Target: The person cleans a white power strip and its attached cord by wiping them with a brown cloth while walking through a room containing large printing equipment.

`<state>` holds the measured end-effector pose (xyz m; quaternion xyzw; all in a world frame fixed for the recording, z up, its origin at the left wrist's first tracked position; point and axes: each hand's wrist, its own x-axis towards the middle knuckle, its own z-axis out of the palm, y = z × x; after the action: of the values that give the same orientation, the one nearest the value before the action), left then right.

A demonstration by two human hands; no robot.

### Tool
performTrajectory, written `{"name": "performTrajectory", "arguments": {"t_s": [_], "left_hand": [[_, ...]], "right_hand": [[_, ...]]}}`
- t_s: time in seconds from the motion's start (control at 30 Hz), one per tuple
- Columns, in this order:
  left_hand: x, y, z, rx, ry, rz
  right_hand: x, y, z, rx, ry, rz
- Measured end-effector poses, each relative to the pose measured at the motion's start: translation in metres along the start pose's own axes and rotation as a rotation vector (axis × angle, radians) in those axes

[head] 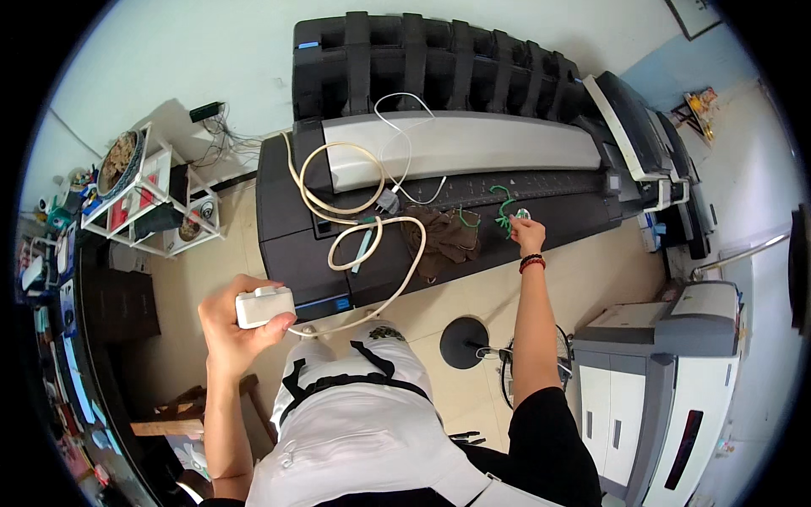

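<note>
My left hand (244,317) grips a white block-shaped plug or socket end (265,307) above the floor. From it a cream power cord (415,279) runs up in loops over a large black and grey wide-format printer (304,253). My right hand (528,236) is over the printer's front ledge, its fingers closed at a small white-and-green item (523,214) they partly cover. Just left of those fingers is a knotted green string (505,204). A crumpled dark brown cloth or pouch (443,234) with a green cord end lies farther left.
A grey charger (388,201) with a thin white cable and a light-blue stick (362,250) lie on the printer. At left stands a white shelf rack (161,184). A round black base (464,342) and a wire-caged fan (562,352) are on the floor, beside a white-and-grey office copier (611,405).
</note>
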<state>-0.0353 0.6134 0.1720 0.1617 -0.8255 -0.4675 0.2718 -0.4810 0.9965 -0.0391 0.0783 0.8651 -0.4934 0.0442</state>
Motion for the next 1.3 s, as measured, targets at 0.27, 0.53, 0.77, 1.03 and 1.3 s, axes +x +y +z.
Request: {"name": "performTrajectory", "arguments": {"t_s": [0.27, 0.53, 0.77, 1.03, 1.3], "left_hand": [[-0.001, -0.014, 0.002, -0.127, 0.093, -0.121], [0.009, -0.033, -0.01, -0.305, 0.147, -0.146], [0.016, -0.048, -0.028, -0.435, 0.18, -0.205], [-0.014, -0.054, -0.075, -0.293, 0.127, -0.176], [-0.016, -0.036, -0.096, -0.134, 0.051, -0.099]], "right_hand": [[0.028, 0.006, 0.001, -0.144, 0.222, -0.088], [-0.142, -0.125, 0.063, 0.182, -0.225, -0.629], [-0.259, -0.181, 0.114, 0.175, -0.573, -0.896], [-0.209, -0.101, 0.114, -0.543, -0.225, -0.533], [-0.129, -0.049, 0.109, -0.511, -0.358, -0.348]]}}
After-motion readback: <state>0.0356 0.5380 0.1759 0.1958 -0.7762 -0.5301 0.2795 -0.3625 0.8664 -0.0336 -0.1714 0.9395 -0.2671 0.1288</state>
